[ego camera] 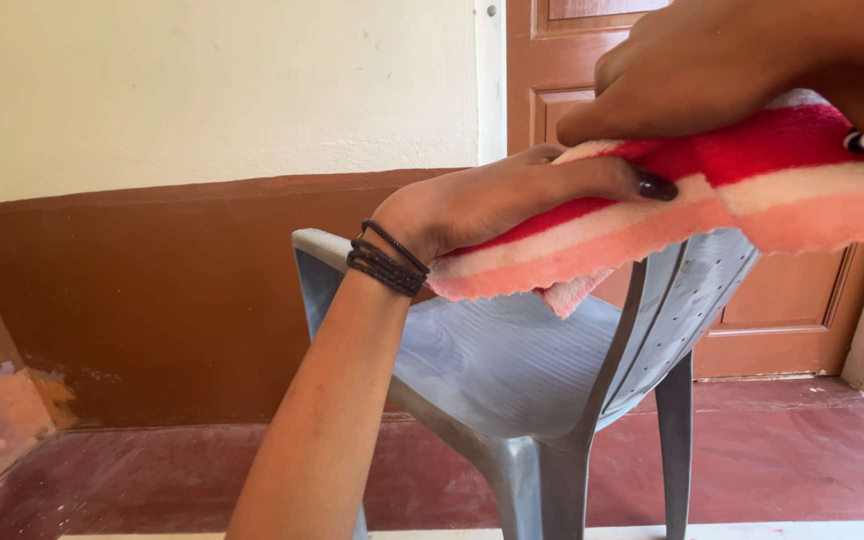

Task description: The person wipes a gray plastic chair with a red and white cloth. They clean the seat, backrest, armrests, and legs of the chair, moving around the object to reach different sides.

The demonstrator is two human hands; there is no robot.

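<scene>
A folded fluffy cloth (652,225) with red, white and pink stripes is held in the air above a grey plastic chair (512,370). My left hand (492,200), with dark bands on the wrist, grips the cloth's left end, its thumb with a dark nail lying across the top. My right hand (712,60) presses down on the cloth's upper right part, fingers curled over it. A black-and-white bracelet shows at the right edge.
The chair lies tipped on its side on a dark red floor (152,480). Behind it are a cream wall with a brown lower band (152,290) and a brown panelled wooden door (802,310) at the right.
</scene>
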